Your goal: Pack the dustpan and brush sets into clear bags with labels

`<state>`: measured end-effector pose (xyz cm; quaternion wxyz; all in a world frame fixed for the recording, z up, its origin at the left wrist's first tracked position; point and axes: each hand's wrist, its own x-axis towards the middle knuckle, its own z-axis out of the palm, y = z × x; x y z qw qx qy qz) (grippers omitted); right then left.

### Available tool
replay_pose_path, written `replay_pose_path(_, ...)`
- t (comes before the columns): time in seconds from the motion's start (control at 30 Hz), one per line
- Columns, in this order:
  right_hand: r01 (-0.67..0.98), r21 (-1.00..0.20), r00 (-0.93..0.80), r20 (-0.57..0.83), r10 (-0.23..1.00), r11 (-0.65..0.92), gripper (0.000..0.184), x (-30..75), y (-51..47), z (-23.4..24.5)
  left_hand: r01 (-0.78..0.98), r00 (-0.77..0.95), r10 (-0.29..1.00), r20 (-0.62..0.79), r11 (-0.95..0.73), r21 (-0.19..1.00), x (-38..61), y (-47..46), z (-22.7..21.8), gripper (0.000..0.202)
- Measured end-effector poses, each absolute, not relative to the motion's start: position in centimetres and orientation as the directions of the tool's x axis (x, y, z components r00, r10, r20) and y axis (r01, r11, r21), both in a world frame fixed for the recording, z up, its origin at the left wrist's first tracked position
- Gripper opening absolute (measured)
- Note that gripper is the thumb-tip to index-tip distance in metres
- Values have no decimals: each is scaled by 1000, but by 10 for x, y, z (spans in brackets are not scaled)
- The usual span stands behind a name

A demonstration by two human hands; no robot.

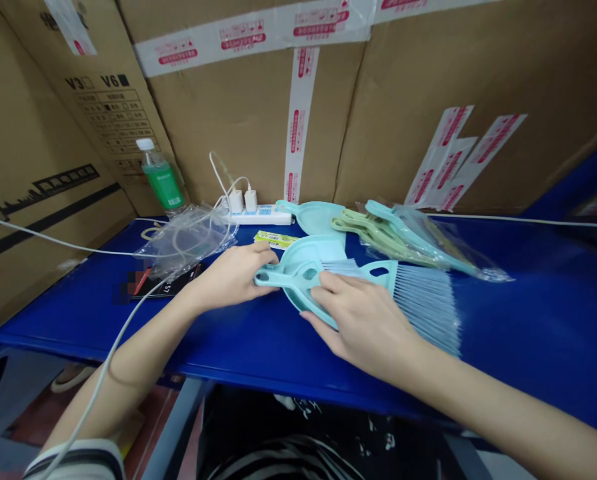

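A light blue mini dustpan (305, 267) lies on the blue table (528, 293), and a matching light blue brush (418, 293) lies across it with its bristles pointing right. My left hand (231, 273) is closed on the dustpan's handle at its left end. My right hand (361, 320) rests over the dustpan's near rim, fingers curled on the brush handle.
A second blue dustpan (313, 215) and bagged green and blue brushes (403, 237) lie behind. A white power strip (258, 215) with chargers, a green bottle (162, 179), crumpled clear bags (188, 240) and a yellow label (275, 239) sit left. Cardboard boxes (428, 100) wall the back.
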<state>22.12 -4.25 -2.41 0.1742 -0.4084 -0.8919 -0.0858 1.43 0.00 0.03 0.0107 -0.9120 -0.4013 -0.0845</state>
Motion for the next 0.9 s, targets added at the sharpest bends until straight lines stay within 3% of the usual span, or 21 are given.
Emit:
replay_pose_path(0.13, 809, 184, -565, 503, 654, 558, 26, 230, -45, -17, 749, 606, 725, 326, -659, 73, 5, 8, 2, 22)
replay_pose_path(0.23, 851, 271, -524, 506, 686, 450, 37, 235, -46, -12, 796, 526, 746, 410, -601, 73, -2, 20, 1, 25)
replay_pose_path(0.37, 889, 326, -426, 337, 840, 320, 35, 236, -46, -9, 828, 446, 765, 464, -549, 110, -7, 43, -1, 27)
replay_pose_path(0.47, 890, 331, -379, 158, 912, 313, 29, 238, -45, -6, 842, 416, 767, 488, -527, 110, -7, 62, -2, 26)
replay_pose_path(0.57, 873, 299, -414, 38, 910, 384, 24, 244, -44, -4, 847, 418, 776, 473, -521, 105, -1, 79, -1, 26)
replay_pose_path(0.7, 838, 166, -517, -65, 853, 520, 19, 258, -38, -2, 854, 437, 802, 407, -512, 94, 10, 99, 3, 28)
replay_pose_path(0.9, 814, -33, -579, -135, 804, 580, 30, 277, -24, 3, 831, 507, 796, 330, -553, 58, 29, 127, 7, 26)
